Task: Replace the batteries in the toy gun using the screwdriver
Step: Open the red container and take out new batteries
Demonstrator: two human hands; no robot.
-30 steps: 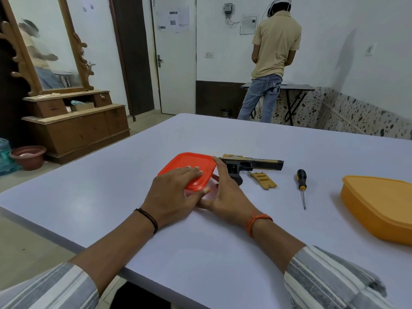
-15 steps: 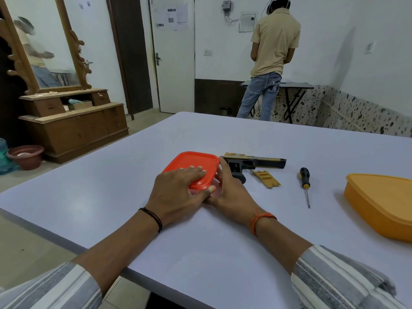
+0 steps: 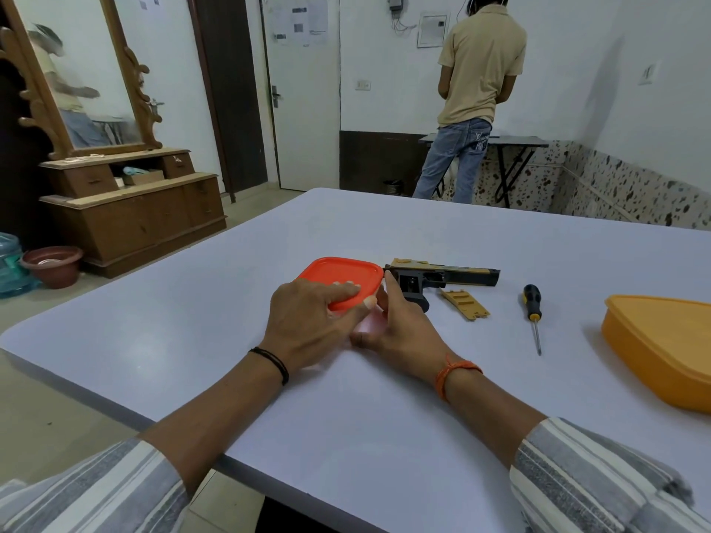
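The black and tan toy gun [image 3: 442,277] lies on its side on the white table [image 3: 384,425], with its grip compartment open. Its tan battery cover [image 3: 465,303] lies loose just right of the grip. A black-handled screwdriver [image 3: 531,305] rests further right, tip toward me. Left of the gun stands a small box with a red lid [image 3: 338,273]. My left hand [image 3: 307,325] lies on the lid's near corner, fingers on top and thumb at its edge. My right hand [image 3: 404,328] holds the box's right side, index finger up along it. The box's contents are hidden.
An orange lidded container [image 3: 661,340] sits at the table's right edge. Beyond the table a person [image 3: 477,90] stands with their back to me at a small folding table. A wooden dresser with a mirror [image 3: 127,209] stands at the left.
Both hands stay on the red-lidded box in nearly the same pose. The view has shifted slightly. Gun, cover and screwdriver have not moved.
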